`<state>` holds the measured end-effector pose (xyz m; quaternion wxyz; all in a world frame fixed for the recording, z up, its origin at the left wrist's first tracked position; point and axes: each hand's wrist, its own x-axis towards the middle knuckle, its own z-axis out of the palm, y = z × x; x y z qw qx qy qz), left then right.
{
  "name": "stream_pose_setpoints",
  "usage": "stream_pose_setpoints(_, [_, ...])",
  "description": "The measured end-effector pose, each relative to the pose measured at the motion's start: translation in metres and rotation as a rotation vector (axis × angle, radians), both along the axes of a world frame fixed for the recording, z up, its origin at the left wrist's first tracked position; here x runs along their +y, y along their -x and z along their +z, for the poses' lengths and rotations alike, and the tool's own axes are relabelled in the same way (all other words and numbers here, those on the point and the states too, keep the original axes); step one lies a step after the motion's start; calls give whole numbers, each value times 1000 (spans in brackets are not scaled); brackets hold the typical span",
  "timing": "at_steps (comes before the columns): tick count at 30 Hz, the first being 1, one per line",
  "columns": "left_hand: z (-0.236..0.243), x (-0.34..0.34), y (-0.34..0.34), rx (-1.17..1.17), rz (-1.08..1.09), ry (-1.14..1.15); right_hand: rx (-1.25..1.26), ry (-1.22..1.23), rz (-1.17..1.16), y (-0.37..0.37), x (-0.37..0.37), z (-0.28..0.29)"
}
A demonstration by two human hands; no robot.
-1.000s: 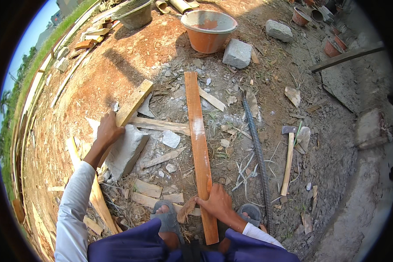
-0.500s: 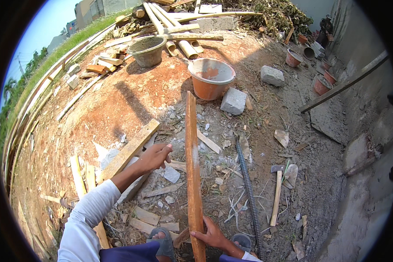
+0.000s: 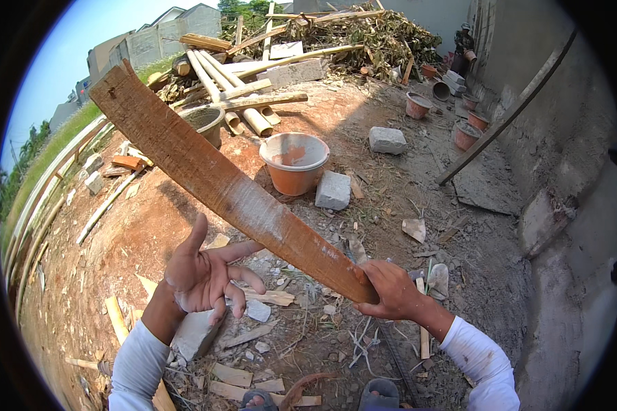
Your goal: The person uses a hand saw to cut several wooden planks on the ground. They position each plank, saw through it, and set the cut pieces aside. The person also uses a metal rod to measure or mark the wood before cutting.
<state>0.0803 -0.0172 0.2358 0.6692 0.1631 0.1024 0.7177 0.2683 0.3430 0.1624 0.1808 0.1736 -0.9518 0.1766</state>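
Note:
My right hand (image 3: 394, 294) is closed round the near right end of a rough reddish-brown plank (image 3: 212, 175), raised diagonally across the view toward the upper left, with a whitish smear on its face. My left hand (image 3: 206, 274) is open, palm up and fingers spread, just under the plank; its index fingertip is close to the lower edge, and I cannot tell if it touches. Below, a concrete chunk (image 3: 197, 335), wood offcuts (image 3: 232, 375), a partly hidden steel bar (image 3: 401, 370) and a wooden tool handle (image 3: 424, 348) lie on the ground by my sandals.
An orange bucket (image 3: 286, 177) and grey blocks (image 3: 333, 193) stand ahead. Behind are bamboo poles (image 3: 257, 122) and a brush pile (image 3: 370, 44). Long poles (image 3: 51, 185) lie left. At right, a leaning beam (image 3: 500, 123), several pots (image 3: 418, 104) and a wall (image 3: 562, 116); a dark upright shape (image 3: 463, 55) is unclear.
My right hand has lifted the plank from the ground into a diagonal. My left hand let go of the yellowish board and moved under the plank, opening. The view has tilted up.

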Motion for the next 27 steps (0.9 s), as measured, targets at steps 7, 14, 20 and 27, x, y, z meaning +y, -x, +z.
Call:
stream_pose_setpoints(7, [-65, 19, -28, -132, -45, 56, 93, -325, -70, 18, 51, -34])
stream_pose_setpoints(14, [-109, 35, -78, 364, -224, 640, 151, -436, -133, 28, 71, -93])
stream_pose_setpoints(20, [-153, 47, -119, 363, -295, 719, 82, -202, -447, 36, 37, -125])
stream_pose_setpoints(27, [-180, 58, -121, 646, -184, 765, -324, 825, -632, 19, -46, -163])
